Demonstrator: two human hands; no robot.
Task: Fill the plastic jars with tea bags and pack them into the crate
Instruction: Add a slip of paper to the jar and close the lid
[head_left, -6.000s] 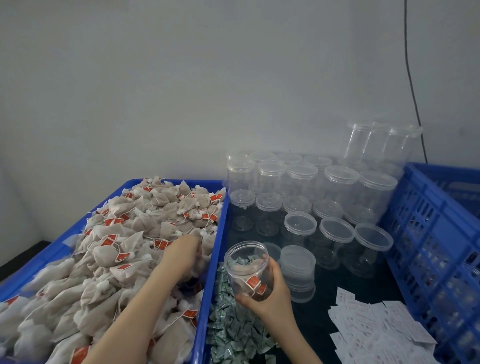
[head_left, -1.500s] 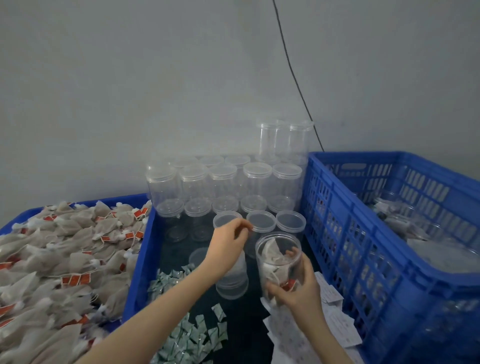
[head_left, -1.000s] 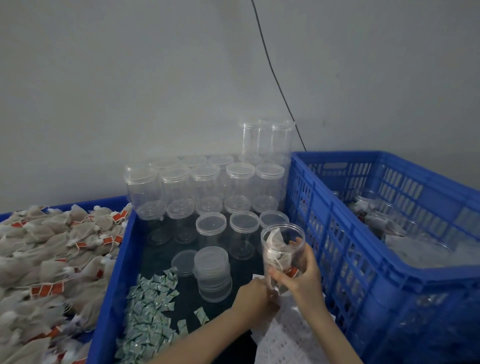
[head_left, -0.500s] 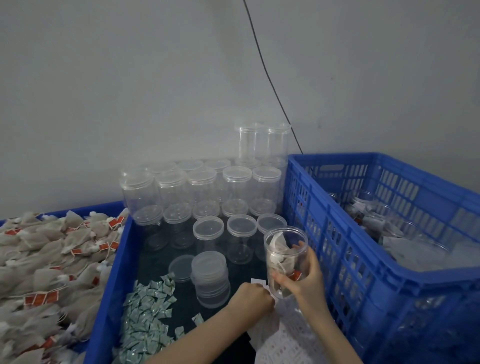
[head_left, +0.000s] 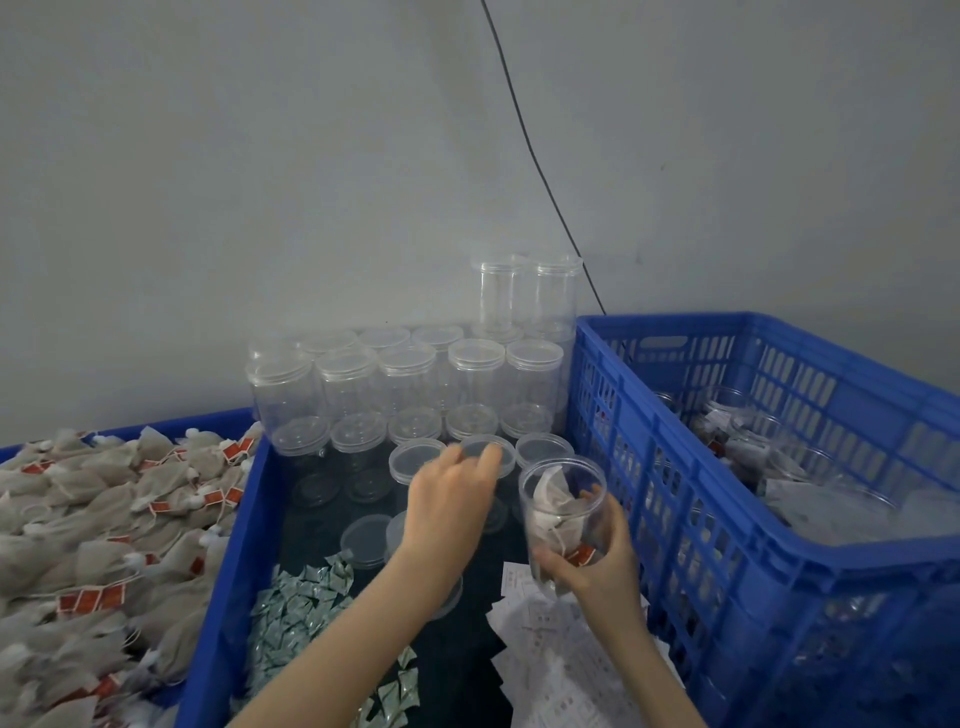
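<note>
Right hand (head_left: 597, 569) grasping lidless jar (head_left: 563, 512) of tea bags, upright, beside blue crate (head_left: 727, 525). Left hand (head_left: 452, 499) released, fingers reaching over capped jars (head_left: 415, 457).

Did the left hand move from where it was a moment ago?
Yes. The left hand went up from the paper slips toward the lidded jars.

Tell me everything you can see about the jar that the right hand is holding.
The jar is a clear plastic cylinder with a thicker rim at its open mouth; it has no lid on. It is upright, tilted slightly, and lifted above the dark table. Inside are several beige tea bags, and one orange-red tag shows low in the jar. The right hand grips its lower part from below and behind, with fingertips visible through the wall. It is just left of the blue crate. The left hand does not touch it.
</note>
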